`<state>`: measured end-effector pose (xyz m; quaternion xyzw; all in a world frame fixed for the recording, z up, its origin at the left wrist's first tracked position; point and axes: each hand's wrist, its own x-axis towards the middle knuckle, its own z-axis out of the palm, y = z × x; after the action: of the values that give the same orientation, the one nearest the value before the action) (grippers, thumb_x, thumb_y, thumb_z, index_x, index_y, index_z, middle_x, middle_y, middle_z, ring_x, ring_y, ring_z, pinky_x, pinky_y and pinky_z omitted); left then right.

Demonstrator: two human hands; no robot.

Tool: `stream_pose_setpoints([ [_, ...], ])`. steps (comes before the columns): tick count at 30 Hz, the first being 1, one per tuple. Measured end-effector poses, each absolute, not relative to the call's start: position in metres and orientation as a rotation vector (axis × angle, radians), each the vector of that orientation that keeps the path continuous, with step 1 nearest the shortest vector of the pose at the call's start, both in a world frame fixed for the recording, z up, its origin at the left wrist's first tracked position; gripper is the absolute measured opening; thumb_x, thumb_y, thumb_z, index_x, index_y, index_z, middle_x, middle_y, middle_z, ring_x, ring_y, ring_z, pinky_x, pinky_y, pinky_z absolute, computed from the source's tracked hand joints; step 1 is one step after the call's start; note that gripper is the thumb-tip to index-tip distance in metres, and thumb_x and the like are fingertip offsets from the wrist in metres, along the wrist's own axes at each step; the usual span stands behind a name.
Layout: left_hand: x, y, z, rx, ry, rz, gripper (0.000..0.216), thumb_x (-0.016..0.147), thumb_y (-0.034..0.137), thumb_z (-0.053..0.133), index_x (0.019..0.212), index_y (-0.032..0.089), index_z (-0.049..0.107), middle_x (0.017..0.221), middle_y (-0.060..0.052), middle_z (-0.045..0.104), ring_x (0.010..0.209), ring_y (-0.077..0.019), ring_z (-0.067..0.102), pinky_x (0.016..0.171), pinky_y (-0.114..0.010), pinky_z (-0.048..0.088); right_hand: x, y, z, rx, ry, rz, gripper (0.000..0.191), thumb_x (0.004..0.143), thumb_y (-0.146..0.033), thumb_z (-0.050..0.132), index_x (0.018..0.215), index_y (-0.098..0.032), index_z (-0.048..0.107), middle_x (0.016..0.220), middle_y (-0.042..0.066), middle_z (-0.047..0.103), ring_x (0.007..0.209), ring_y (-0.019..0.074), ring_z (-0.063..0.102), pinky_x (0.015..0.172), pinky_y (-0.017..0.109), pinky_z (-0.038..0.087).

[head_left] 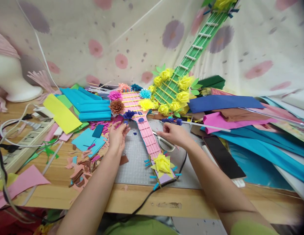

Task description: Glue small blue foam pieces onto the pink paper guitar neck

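Observation:
My left hand (118, 135) is closed in a pinch on a small dark blue paper piece (126, 122), just left of the pink paper guitar (148, 135). The guitar lies slanted across the cutting mat (131, 166), with several paper flowers around its body and a yellow flower (163, 164) on its head. On the right of its neck, my right hand (174, 133) is closed round a blue glue gun (172, 121), whose handle my fingers hide. From its rear sticks a long white glue stick (206, 126). Scissors (166, 144) lie under that hand, partly covered.
A green paper guitar (193, 54) with yellow flowers leans against the patterned curtain (142, 36). Paper scraps (84, 171) and a power strip (26, 145) are at left. Folded blue paper (225, 103) and a phone (223, 156) lie right. A black cord (147, 197) crosses the front edge.

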<state>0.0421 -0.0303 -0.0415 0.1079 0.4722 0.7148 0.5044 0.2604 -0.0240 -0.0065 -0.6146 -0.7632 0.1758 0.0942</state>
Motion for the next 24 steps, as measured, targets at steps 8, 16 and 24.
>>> stream_pose_setpoints([
  [8,0.039,-0.023,-0.046,0.257,1.205,1.66,0.026,0.069,-0.001,0.059,0.081,0.017,0.044,0.06,0.004,0.06,0.056,-0.0087,0.062,0.062,-0.023,0.052,0.185,0.03,-0.013,-1.135,-2.277,0.216,0.02,0.077,-0.032,0.059,0.089,-0.019,0.052,0.092,0.007,0.059,0.088,0.0208,0.052,0.078,0.032,0.039],
  [16,0.026,-0.018,-0.045,0.239,1.302,1.525,0.027,0.069,0.002,0.063,0.078,0.017,0.042,0.063,0.002,0.061,0.052,-0.0096,0.061,0.053,-0.02,0.048,0.15,0.067,-0.03,-0.851,-2.469,-0.059,0.051,0.071,-0.026,0.062,0.118,-0.015,0.048,0.122,0.016,0.048,0.112,0.03,0.04,0.094,0.045,0.032],
  [24,0.016,-0.018,-0.051,0.239,1.306,1.52,0.028,0.07,0.0,0.062,0.08,0.018,0.043,0.064,0.001,0.063,0.057,-0.0114,0.064,0.057,-0.024,0.053,0.137,0.071,-0.027,-0.799,-2.524,-0.161,0.059,0.068,-0.027,0.064,0.123,-0.011,0.047,0.125,0.016,0.046,0.115,0.0312,0.036,0.1,0.045,0.026],
])
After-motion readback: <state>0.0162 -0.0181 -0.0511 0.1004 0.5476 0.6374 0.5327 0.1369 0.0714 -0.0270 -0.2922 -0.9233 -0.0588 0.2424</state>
